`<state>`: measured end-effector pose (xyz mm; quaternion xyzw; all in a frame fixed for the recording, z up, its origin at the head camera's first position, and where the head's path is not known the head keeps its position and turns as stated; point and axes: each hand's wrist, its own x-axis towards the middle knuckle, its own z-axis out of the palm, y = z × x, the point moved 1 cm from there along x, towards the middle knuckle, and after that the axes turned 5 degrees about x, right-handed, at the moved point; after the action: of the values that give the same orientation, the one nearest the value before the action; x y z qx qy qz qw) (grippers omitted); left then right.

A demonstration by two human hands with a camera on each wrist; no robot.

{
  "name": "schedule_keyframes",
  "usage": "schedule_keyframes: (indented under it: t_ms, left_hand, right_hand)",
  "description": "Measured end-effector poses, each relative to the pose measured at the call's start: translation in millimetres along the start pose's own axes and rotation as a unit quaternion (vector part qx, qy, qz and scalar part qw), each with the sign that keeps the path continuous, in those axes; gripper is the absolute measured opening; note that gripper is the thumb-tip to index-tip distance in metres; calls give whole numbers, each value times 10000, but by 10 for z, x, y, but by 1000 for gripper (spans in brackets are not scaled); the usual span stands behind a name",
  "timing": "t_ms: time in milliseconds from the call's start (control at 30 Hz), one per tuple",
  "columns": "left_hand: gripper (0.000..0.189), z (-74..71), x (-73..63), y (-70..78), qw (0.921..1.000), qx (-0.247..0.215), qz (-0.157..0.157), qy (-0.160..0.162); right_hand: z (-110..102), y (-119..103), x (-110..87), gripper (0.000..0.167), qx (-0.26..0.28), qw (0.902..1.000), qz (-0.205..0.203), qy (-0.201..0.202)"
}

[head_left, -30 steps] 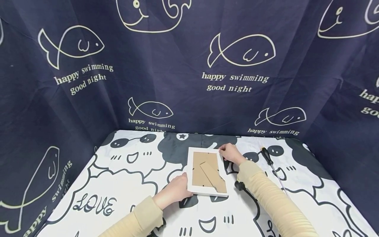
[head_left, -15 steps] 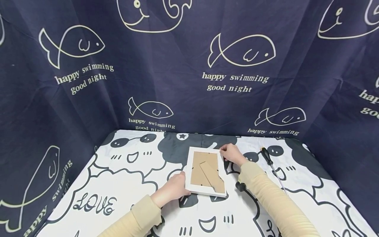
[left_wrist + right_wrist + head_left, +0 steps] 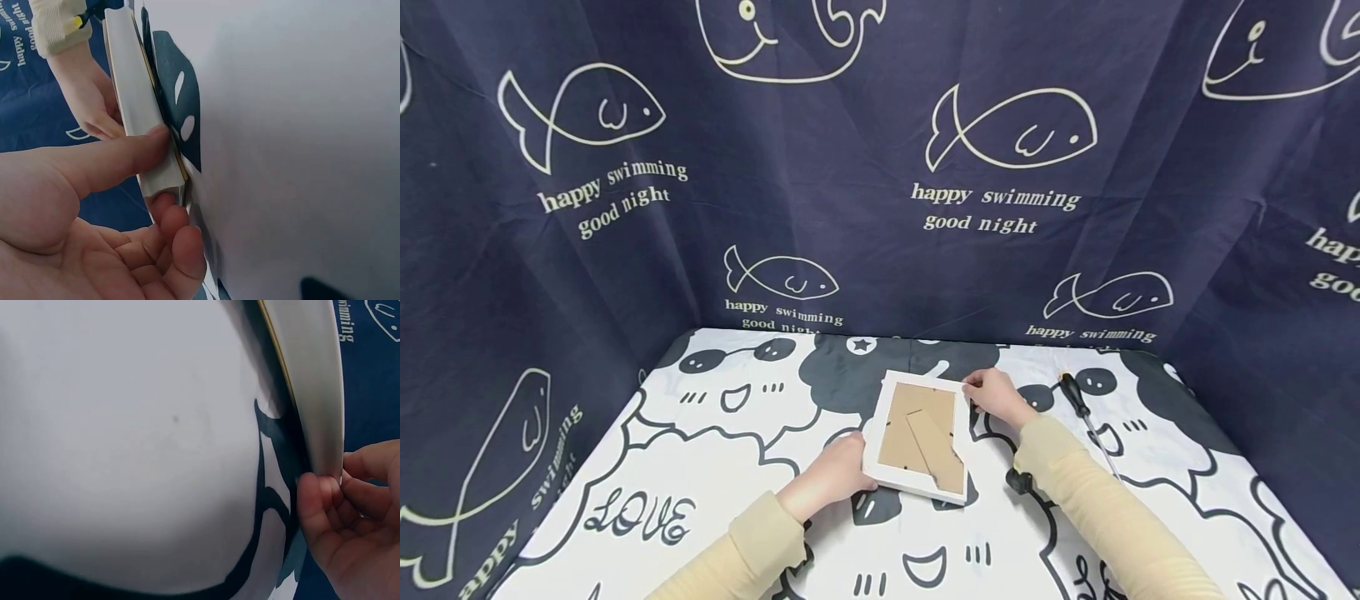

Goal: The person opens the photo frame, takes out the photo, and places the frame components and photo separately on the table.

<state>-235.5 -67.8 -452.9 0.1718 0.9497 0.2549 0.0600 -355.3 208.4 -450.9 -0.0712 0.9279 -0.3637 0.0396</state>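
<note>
A white picture frame lies back side up over the middle of the table, its brown backing board and slanted easel leg showing. My left hand grips its lower left corner. In the left wrist view the thumb presses on the frame's white edge and the fingers curl under the corner. With fingertips and thumb, my right hand pinches the upper right corner; the right wrist view shows that white edge between them. The picture side is hidden.
A screwdriver with a black handle and long metal shaft lies to the right, partly behind my right sleeve. The table has a black and white cartoon cloth. Dark blue fish-print curtains rise behind and at both sides.
The picture frame has turned slightly clockwise, its lower end swinging left. My left hand has shifted a little left and my right hand slightly right, both still holding the corners.
</note>
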Motion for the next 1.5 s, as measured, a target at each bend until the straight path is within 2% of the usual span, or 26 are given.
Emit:
schedule_keyframes:
  t_ms: [167, 400, 700, 1067, 1333, 1500]
  left_hand:
    - [49, -23, -3, -17, 9998, 164, -102, 14]
    - [42, -80, 4, -30, 9996, 1, -293, 36]
    - [34, -94, 46, -79, 9990, 62, -440, -31]
    - [33, -127, 73, -126, 9988, 13, -472, 130]
    - [33, -140, 112, -169, 9989, 41, -400, 249]
    - [31, -177, 131, -176, 9988, -58, -447, 194]
  right_hand:
    - [-20, 19, -58, 25, 112, 9999, 63, 57]
    - [-61, 9, -119, 26, 262, 9995, 172, 46]
    - [-92, 15, -206, 26, 445, 9985, 280, 125]
    - [-73, 120, -282, 25, 604, 9967, 392, 364]
    - [-85, 145, -342, 26, 850, 9945, 527, 319]
    - [-65, 151, -392, 27, 1023, 9923, 611, 325]
